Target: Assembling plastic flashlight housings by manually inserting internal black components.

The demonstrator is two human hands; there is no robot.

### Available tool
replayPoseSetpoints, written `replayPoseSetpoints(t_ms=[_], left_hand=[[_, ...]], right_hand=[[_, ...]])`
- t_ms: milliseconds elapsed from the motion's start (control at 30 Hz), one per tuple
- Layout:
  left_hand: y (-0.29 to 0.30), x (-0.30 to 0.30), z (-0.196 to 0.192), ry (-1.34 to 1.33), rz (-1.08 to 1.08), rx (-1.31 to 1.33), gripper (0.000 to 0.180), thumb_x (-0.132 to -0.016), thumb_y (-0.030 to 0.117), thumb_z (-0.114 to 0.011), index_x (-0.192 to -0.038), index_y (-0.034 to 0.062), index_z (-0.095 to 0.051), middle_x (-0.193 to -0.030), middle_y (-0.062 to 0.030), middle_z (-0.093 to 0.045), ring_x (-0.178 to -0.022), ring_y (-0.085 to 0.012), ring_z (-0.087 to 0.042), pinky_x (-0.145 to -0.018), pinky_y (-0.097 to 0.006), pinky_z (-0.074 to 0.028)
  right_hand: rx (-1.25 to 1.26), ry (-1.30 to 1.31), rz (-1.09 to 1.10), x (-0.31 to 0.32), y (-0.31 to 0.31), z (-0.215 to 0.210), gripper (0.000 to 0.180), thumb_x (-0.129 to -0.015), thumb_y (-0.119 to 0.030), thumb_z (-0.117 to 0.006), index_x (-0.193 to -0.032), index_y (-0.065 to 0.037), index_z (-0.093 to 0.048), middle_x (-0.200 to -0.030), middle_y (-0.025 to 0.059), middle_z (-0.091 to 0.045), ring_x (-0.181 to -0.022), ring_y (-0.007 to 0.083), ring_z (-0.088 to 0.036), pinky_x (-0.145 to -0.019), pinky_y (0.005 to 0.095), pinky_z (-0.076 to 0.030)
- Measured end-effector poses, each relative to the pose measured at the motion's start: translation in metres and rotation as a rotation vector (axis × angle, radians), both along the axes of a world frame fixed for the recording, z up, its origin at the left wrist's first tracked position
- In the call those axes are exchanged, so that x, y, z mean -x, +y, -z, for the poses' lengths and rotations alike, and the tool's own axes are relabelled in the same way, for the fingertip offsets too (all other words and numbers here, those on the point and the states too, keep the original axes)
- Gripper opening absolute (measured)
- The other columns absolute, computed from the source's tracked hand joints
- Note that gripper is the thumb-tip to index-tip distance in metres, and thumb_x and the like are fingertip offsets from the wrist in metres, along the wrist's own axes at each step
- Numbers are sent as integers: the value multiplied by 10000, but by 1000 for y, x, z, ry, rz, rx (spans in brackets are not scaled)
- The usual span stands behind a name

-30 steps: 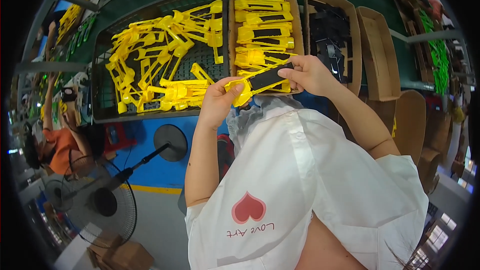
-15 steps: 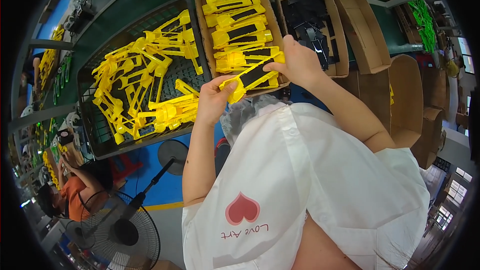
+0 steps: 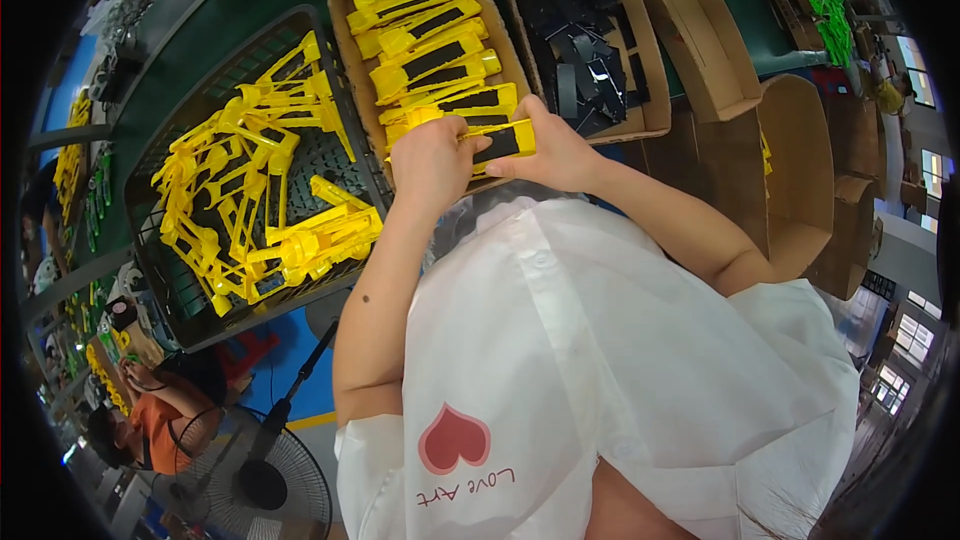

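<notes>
Both my hands are on a yellow plastic frame [image 3: 517, 139] with a black strip along its middle, at the near end of a long cardboard box. My left hand [image 3: 432, 162] is closed round its left end and hides much of it. My right hand [image 3: 553, 152] pinches the right end between thumb and fingers. Behind them, the cardboard box [image 3: 343, 35] holds a row of similar yellow frames [image 3: 425, 67], many showing black strips. Whether the held frame rests on the others is hard to tell.
At left, a dark plastic crate [image 3: 160, 285] holds a loose heap of yellow frames [image 3: 235, 170]. Another carton [image 3: 655, 90] contains black strips [image 3: 575, 35], beside a third open carton [image 3: 690, 15]. A floor fan [image 3: 262, 485] and a person in orange [image 3: 160, 430] are at lower left.
The yellow frame has gone from tilted in front of the box to nearly level over its near end. My left hand has come up over it, and the whole view has shifted.
</notes>
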State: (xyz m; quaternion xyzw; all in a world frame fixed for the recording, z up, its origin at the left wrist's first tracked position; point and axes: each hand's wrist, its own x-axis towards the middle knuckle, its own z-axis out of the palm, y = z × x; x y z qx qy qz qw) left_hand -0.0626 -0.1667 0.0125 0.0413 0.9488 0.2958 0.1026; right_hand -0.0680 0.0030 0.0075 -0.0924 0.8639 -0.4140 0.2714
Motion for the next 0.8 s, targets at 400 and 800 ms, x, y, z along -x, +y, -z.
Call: replayPoseSetpoints(t_ms=[400, 800], left_hand=[[-19, 32, 93, 206, 71, 483, 520, -811, 428, -446, -1208, 92, -416, -1287, -128, -329, -1194, -328, -279, -940, -538, -224], [-125, 48, 87, 49, -734, 73, 236, -773, 225, -528, -828, -2, -562, -783, -138, -565, -754, -305, -539, -673, -382, -433]], right_hand=[[-709, 160, 170, 53, 84, 59, 398, -756, -344, -568, -920, 17, -535, -891, 220, -575, -836, 335, -567, -696, 406, -461], [-250, 346, 242, 33, 71, 104, 285, -780, -246, -563, -765, 19, -459, -693, 200, -504, -670, 365, -506, -585, 407, -383]])
